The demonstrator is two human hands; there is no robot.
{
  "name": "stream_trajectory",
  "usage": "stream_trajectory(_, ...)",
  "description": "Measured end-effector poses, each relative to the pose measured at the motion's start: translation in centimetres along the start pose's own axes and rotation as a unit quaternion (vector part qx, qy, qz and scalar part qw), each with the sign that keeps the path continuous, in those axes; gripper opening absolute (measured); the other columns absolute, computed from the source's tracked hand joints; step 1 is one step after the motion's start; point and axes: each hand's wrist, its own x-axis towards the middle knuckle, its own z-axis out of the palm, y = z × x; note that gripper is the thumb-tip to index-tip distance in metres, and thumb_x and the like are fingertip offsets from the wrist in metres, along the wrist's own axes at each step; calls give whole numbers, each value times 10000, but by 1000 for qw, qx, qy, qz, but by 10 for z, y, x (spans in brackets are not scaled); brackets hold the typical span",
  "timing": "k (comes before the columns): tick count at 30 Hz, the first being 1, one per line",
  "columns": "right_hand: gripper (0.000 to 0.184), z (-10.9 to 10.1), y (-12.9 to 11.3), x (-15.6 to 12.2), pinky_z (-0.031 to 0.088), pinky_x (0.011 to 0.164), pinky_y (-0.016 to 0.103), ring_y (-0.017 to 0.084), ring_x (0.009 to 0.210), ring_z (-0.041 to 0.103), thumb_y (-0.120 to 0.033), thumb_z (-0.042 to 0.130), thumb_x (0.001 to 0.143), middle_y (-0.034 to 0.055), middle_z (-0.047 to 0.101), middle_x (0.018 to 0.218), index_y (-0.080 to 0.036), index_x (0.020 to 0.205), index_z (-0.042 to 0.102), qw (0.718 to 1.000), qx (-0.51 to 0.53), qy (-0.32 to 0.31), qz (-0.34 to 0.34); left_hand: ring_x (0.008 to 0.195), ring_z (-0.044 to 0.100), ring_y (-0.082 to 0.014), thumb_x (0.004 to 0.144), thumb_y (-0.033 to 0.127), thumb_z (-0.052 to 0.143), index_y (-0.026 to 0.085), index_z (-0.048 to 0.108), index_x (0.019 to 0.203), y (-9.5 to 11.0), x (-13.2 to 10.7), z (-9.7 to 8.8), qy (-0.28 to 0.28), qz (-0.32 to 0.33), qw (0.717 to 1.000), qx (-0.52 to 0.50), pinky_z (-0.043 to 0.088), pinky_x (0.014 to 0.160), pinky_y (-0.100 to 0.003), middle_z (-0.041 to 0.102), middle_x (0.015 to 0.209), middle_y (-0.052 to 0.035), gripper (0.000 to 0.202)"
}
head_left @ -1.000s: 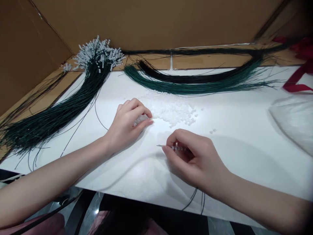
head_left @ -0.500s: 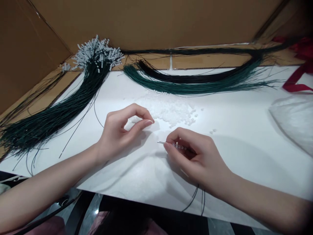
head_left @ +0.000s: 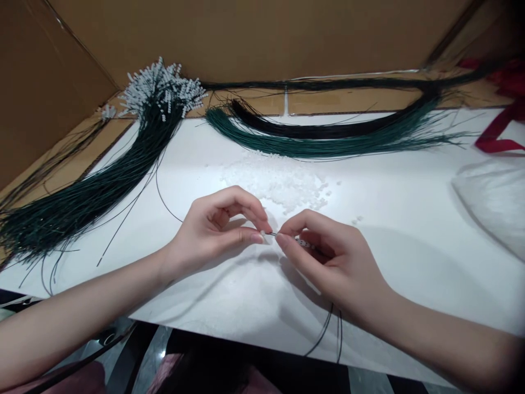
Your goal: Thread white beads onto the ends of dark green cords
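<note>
Between the thumb and forefinger of my left hand (head_left: 221, 230) is a small white bead (head_left: 263, 234), pinched at the tip of a dark wire. My right hand (head_left: 328, 249) is closed on that thin wire (head_left: 270, 234), whose end points left out of the pinch. Several white beads (head_left: 302, 243) are threaded on the wire inside my right palm, partly hidden by the fingers. The wire's dark tails (head_left: 324, 334) hang below my right wrist toward the table's front edge. Behind both hands lies a loose pile of white beads (head_left: 279, 180).
At left lies a thick bundle of green wires (head_left: 118, 164) with white beaded ends (head_left: 164, 90). Bare green and black wires (head_left: 320, 139) curve along the back. A clear plastic bag (head_left: 492, 197) and red ribbon (head_left: 498, 134) are at right. Cardboard walls (head_left: 254, 38) enclose the white tabletop (head_left: 410, 219).
My left hand has moved right and down from the bead pile's edge, bringing a bead to the wire's tip. My right hand has stayed nearly in place.
</note>
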Motion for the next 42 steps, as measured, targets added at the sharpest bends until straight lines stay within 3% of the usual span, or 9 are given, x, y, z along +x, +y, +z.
stream_trajectory(9,106,0,2,0,258,423,228,74,466,344,-168,575,882,-58,419,533,-185,784,609,1000,-4,3,-8,819,739,-147,753,63,768,161,640,936,1,-2,1,12,-25,1000,-1,612,766,-216,724,886,-31,243)
stream_trajectory(18,113,1,2,1,261,423,236,81,468,348,-170,567,884,-57,421,540,-190,780,605,1000,-11,3,-9,847,749,-177,757,87,771,164,636,946,2,-2,1,7,-30,999,-7,624,760,-238,737,890,-41,245)
stream_trajectory(29,111,0,3,-1,269,437,224,70,479,353,-160,568,886,-61,410,545,-181,785,609,1000,-16,4,-18,866,751,-158,772,59,754,160,623,975,2,-2,1,-1,-42,999,-28,590,784,-188,767,901,-30,261)
stream_trajectory(42,126,1,3,0,314,460,215,68,518,398,-106,570,864,-36,494,610,-166,763,617,999,-22,10,-48,850,756,-163,777,69,754,155,611,974,3,-2,2,-5,-38,999,-25,593,766,-203,783,873,-35,258)
